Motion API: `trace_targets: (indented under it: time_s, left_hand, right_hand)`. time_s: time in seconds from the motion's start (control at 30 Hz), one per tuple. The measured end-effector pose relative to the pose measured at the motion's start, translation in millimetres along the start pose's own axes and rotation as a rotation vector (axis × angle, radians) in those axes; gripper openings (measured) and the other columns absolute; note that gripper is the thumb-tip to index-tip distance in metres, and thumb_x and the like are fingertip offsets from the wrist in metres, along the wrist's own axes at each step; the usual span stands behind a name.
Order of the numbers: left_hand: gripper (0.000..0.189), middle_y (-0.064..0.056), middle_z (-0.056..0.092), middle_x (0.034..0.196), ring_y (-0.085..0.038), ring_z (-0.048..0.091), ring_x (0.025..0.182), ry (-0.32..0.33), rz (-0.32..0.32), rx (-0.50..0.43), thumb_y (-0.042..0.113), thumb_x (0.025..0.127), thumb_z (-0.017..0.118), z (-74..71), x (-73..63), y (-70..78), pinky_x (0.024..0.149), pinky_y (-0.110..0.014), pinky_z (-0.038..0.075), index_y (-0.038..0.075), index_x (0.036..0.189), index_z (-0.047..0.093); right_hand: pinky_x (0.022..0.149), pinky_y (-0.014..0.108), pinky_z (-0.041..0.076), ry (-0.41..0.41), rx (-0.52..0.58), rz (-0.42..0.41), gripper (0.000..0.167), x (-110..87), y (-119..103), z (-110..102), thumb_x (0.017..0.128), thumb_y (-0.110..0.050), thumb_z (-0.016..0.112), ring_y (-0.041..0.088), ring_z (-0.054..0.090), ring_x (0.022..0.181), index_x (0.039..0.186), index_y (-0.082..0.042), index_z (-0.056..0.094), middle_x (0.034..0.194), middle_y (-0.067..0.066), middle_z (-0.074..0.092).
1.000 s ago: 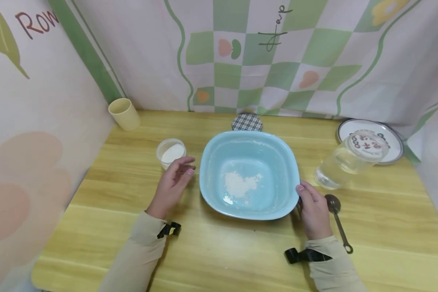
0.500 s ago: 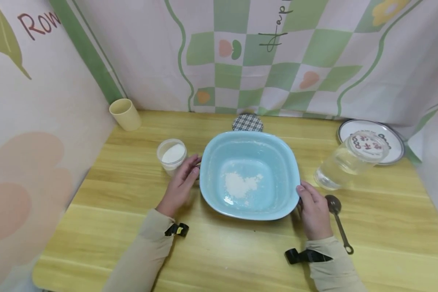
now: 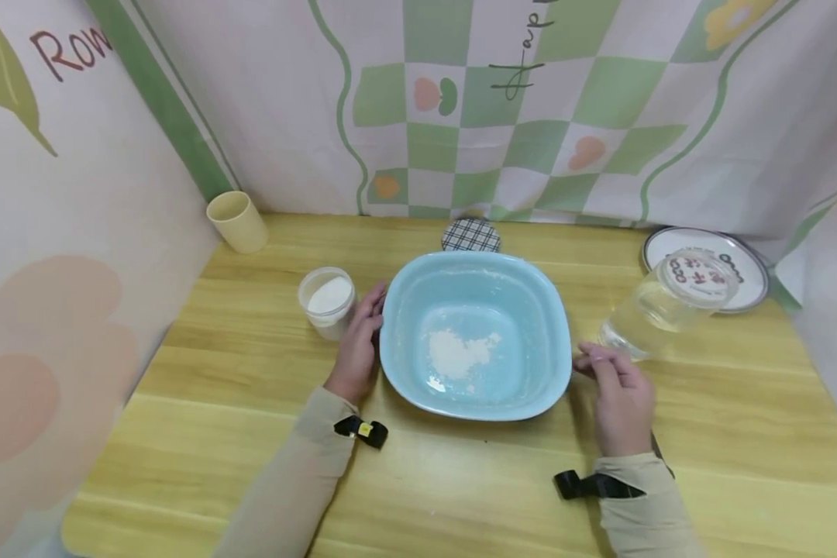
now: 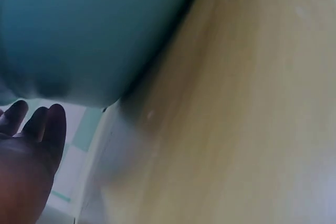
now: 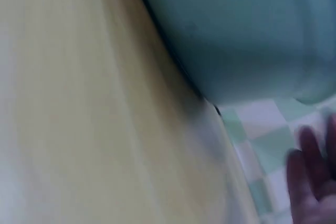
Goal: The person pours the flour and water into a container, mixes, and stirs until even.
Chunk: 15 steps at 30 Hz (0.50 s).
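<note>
A light blue basin (image 3: 476,399) stands on the wooden table with white powder (image 3: 453,353) on its bottom. My left hand (image 3: 357,353) lies along the basin's left side, its fingers fairly straight near the rim; the left wrist view shows the fingers (image 4: 54,127) beside the blue wall. At the right side, my right hand (image 3: 621,399) is just off the rim with loosely bent fingers and nothing in its grasp. A clear jar (image 3: 329,314) of white powder stands right behind the left hand. The dark spoon on the right is mostly hidden by the right hand.
A lidded clear container (image 3: 659,310) of liquid stands at the right, in front of a white plate (image 3: 749,283). At the back are a checked round coaster (image 3: 470,234) and, on the left, a yellow cup (image 3: 239,223). A patterned cloth (image 3: 432,147) hangs behind the table.
My left hand has moved right and forward, from beside the jar to the basin's left side. My right hand has let go of the rim and shifted right, over the spoon.
</note>
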<state>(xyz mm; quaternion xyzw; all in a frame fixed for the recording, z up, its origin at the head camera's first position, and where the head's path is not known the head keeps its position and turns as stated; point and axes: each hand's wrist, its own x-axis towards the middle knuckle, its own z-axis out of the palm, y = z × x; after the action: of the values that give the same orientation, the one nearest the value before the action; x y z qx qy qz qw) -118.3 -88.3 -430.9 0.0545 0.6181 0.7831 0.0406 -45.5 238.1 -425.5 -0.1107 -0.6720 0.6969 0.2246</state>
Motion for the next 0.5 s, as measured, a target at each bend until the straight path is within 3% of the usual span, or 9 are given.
trace_targets:
  time_s: [0.13, 0.23, 0.27, 0.37, 0.5]
  left_hand:
    - [0.061, -0.002, 0.033, 0.161, -0.017, 0.03, 0.148, -0.006, -0.016, -0.047, 0.008, 0.098, 0.029, 6.8, 2.4, -0.8, 0.121, -0.036, 0.026, 0.009, 0.159, 0.026]
    - [0.061, 0.005, 0.031, 0.161, -0.013, 0.028, 0.148, 0.011, -0.048, -0.094, 0.009, 0.099, 0.029, 10.8, 2.0, 0.0, 0.121, -0.036, 0.025, 0.013, 0.16, 0.025]
    - [0.061, 0.006, 0.031, 0.161, -0.013, 0.028, 0.148, 0.018, -0.052, -0.1, 0.01, 0.099, 0.028, 12.0, 1.8, 0.3, 0.121, -0.036, 0.025, 0.014, 0.16, 0.026]
    - [0.061, 0.007, 0.032, 0.161, -0.012, 0.028, 0.148, 0.033, -0.048, -0.102, 0.009, 0.099, 0.029, 15.1, 1.8, 0.7, 0.122, -0.035, 0.025, 0.013, 0.159, 0.027]
    - [0.061, 0.006, 0.034, 0.16, -0.012, 0.029, 0.147, 0.029, -0.035, -0.12, 0.009, 0.097, 0.029, 19.5, 3.7, -1.5, 0.121, -0.033, 0.026, 0.012, 0.159, 0.028]
  right_hand:
    - [0.062, 0.017, 0.049, 0.234, -0.017, -0.132, 0.01, 10.5, -1.3, -12.1, 0.091, 0.007, 0.062, 0.009, 0.058, 0.063, 0.086, 0.014, 0.068, 0.066, 0.0, 0.065]
    - [0.058, 0.016, 0.045, 0.351, 0.022, -0.179, 0.002, 19.8, -4.4, -21.2, 0.086, 0.01, 0.066, 0.012, 0.052, 0.064, 0.088, 0.011, 0.067, 0.071, 0.002, 0.059]
    - [0.063, 0.017, 0.047, 0.377, 0.012, -0.182, 0.009, 23.2, -6.0, -24.0, 0.084, 0.011, 0.067, 0.012, 0.053, 0.069, 0.093, 0.009, 0.067, 0.077, 0.003, 0.058]
    - [0.08, 0.022, 0.047, 0.388, -0.047, -0.117, 0.037, 33.0, -12.2, -32.9, 0.081, 0.008, 0.073, 0.013, 0.055, 0.091, 0.115, -0.002, 0.061, 0.101, 0.003, 0.057]
    - [0.107, 0.027, 0.037, 0.254, -0.211, 0.055, 0.074, 44.4, -22.3, -45.8, 0.082, -0.004, 0.08, 0.016, 0.045, 0.127, 0.144, -0.018, 0.042, 0.14, 0.0, 0.047]
